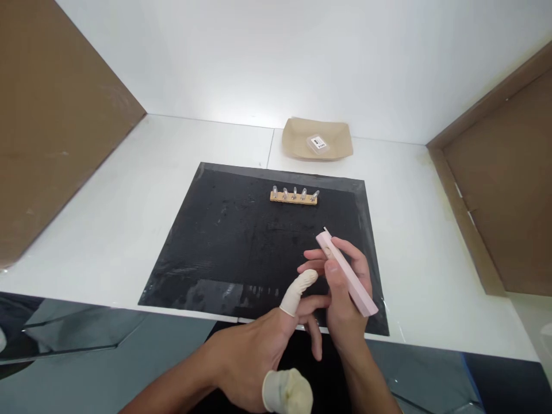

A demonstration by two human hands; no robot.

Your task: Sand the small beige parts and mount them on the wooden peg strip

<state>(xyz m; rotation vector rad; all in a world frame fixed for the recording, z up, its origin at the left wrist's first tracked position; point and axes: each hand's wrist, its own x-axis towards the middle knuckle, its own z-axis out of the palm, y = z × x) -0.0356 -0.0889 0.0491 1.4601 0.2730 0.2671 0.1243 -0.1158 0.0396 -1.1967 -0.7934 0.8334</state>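
My right hand (345,322) is wrapped round a pink pen-shaped nail drill (352,283), with the thumb on its near side and a thin bit pointing away and up-left. My left hand (259,342) lies beside it, holding nothing, thumb and index finger spread. Cream rubber finger cots cover its index finger (296,292) and thumb (288,392). The index tip is close to the right hand's fingers; whether they touch I cannot tell. Farther back, several clear nail tips (295,192) stand in a row on a small tan strip (294,199).
Under the strip lies a black mat (228,230) on the white table (129,190). Behind it sits a brown paper tray (340,150) with a small labelled clear case (318,144). Brown panels rise at the left (56,132) and right (500,167), and a white wall stands at the back.
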